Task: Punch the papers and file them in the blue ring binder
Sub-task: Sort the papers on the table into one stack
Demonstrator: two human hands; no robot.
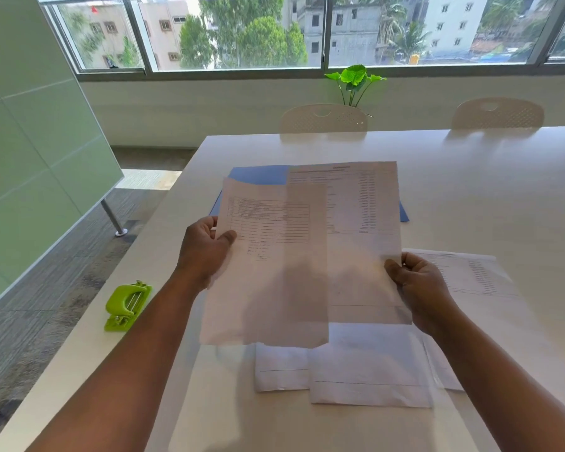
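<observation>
Fingers of left hand [206, 252] and right hand [418, 288] pinch overlapping printed sheets [307, 249], likely squaring them for the green punch [128, 306] left of them.

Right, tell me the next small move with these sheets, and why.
Probably bring the two held printed sheets together and square their edges: the left hand grips one sheet, the right hand another, offset, and the green hole punch waits unused.
</observation>
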